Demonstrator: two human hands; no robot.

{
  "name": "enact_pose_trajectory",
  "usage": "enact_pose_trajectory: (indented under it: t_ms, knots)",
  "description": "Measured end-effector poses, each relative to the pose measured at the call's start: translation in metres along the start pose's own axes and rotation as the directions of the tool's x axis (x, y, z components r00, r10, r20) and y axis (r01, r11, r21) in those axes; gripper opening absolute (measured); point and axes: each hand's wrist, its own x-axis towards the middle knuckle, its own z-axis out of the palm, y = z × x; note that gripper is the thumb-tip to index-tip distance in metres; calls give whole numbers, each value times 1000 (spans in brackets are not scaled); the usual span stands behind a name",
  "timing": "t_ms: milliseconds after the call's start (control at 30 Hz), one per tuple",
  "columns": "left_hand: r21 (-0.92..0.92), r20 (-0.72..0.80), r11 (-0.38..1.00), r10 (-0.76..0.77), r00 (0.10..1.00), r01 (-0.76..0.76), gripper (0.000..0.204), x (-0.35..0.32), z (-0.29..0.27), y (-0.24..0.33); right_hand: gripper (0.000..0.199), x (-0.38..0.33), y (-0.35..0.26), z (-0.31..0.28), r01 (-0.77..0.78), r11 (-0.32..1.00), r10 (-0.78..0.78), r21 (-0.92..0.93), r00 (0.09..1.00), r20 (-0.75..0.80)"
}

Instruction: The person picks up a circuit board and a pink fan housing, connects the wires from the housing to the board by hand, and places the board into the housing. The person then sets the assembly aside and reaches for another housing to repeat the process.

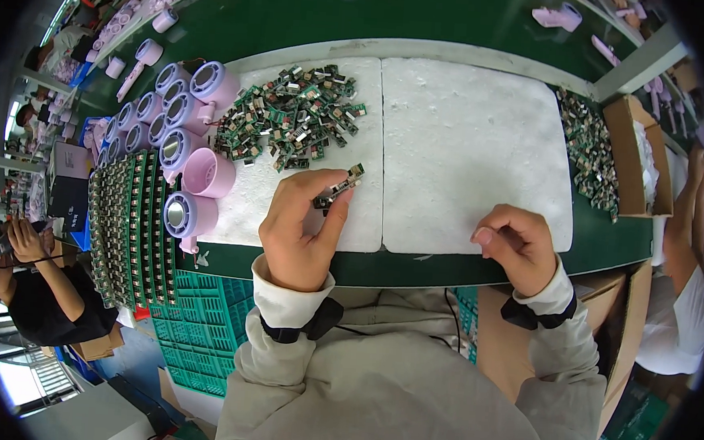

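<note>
My left hand [301, 231] pinches a small green circuit board [339, 189] between thumb and fingers, above the left white foam sheet [304, 217]. Part of the board is covered by the fingers, and whether more than one board is held cannot be made out. Just beyond that hand spreads a heap of loose circuit boards [294, 112]. Over the front right of the other foam sheet [470, 138], my right hand [520, 246] is closed, fingers curled and thumb against the index finger, with nothing visible in it.
Pink and lilac round housings [210, 171] cluster left of the heap, beside strips of joined circuit boards [134, 231]. More boards [588, 154] lie at the right, next to an open cardboard box [631, 156]. Green crates [200, 332] stand below the table edge. People sit at both sides.
</note>
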Motion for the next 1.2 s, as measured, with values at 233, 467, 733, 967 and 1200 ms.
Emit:
enact_pose_trajectory:
  t_ms: [233, 467, 733, 967, 1200]
  knots:
    - [-79, -111, 995, 51, 992, -60, 28, 0, -6, 1, 6, -3, 4, 7, -29, 999, 31, 33, 998, -56]
    - [-143, -40, 981, 125, 991, -129, 30, 2, -9, -3, 9, 14, -21, 1, -240, 971, 240, -16, 970, 24]
    - [-254, 34, 953, 180, 983, -166, 32, -4, -6, -7, 16, 119, -68, -24, -188, 908, 279, -373, 938, 206]
    - [-299, 50, 940, 188, 981, -165, 34, -13, -8, -11, 29, 278, -43, -77, -133, 838, 203, -530, 976, 76]
    - [-301, 95, 934, 229, 969, -192, 35, -9, -19, -7, 85, 436, 11, -94, -191, 651, -125, -735, 927, -352]
